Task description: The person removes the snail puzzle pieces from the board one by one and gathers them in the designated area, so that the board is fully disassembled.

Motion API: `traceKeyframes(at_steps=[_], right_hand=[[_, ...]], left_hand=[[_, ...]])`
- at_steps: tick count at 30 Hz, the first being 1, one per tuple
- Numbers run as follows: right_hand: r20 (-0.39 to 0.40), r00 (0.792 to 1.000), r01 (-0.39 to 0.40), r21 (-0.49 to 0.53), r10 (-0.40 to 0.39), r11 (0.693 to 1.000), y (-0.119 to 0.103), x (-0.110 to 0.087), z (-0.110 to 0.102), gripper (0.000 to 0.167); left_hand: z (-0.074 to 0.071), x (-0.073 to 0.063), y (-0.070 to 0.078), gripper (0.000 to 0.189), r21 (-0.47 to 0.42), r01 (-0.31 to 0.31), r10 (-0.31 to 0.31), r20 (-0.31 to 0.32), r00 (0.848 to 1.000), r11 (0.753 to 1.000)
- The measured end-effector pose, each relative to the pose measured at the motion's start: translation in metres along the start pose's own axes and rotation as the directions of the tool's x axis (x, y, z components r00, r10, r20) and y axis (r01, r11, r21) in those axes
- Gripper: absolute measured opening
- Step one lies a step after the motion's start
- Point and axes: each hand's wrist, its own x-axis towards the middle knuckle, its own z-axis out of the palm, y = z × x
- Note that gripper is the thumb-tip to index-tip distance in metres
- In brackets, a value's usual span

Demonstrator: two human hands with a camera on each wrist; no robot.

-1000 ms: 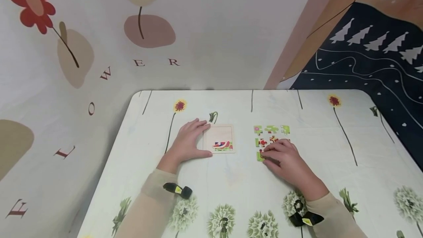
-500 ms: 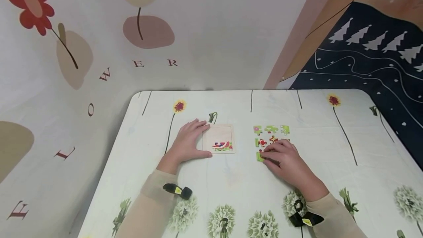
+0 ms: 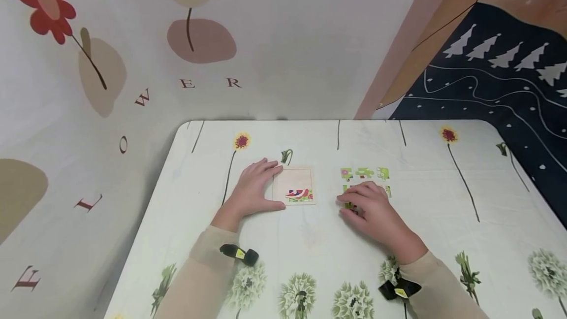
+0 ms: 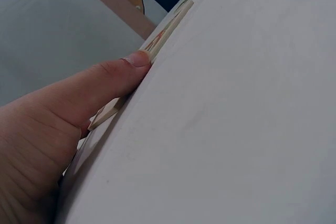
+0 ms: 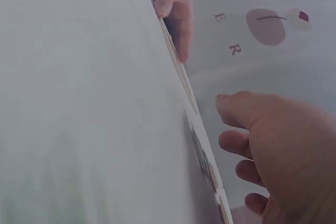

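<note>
My left hand (image 3: 254, 188) holds a small square wooden puzzle board (image 3: 293, 179) by its left side, thumb at the near edge and fingers at the far left corner. In the left wrist view the thumb presses on the edge of the board (image 4: 173, 27). A strip of coloured jigsaw pieces (image 3: 299, 195) lies along the board's near side. Over the loose pieces to the right hovers my right hand (image 3: 374, 213), fingers loosely bent. Between its thumb and fingers a green and red piece (image 3: 351, 206) shows below. The right wrist view shows nothing between the fingertips (image 5: 231, 142).
A row of green jigsaw pieces (image 3: 364, 173) lies beyond the right hand, and another piece (image 3: 388, 191) peeks out at its right. Under everything is a flower-printed white tablecloth (image 3: 310, 240). A printed curtain (image 3: 283, 73) hangs behind the table's far edge.
My right hand has lifted and shifted a little left over the loose pieces, now covering more of the middle row. The left hand and the board have stayed in place.
</note>
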Motion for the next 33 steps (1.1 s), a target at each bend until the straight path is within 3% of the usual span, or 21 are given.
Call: traceKeyframes(at_steps=[9,18,26,33], right_hand=[[0.093,0.995,-0.041,-0.050,0.046,0.998,-0.028,0.038,0.031,0.029],[0.137,0.988,-0.067,-0.068,0.075,0.995,-0.040,0.066,0.050,0.034],[0.244,0.963,-0.089,-0.114,0.114,0.990,-0.051,0.079,0.057,0.037],[0.240,0.955,-0.141,-0.142,0.173,0.980,-0.055,0.079,0.059,0.036]], left_hand=[[-0.001,-0.001,0.000,0.106,-0.007,-0.014,0.014,-0.011,1.000,1.000],[-0.002,-0.002,0.001,0.105,-0.011,-0.007,0.007,-0.002,1.000,1.000],[-0.003,-0.003,0.002,0.105,-0.019,-0.015,0.015,-0.008,1.000,1.000],[-0.004,-0.003,0.004,0.105,-0.012,-0.010,0.010,0.003,1.000,1.000]])
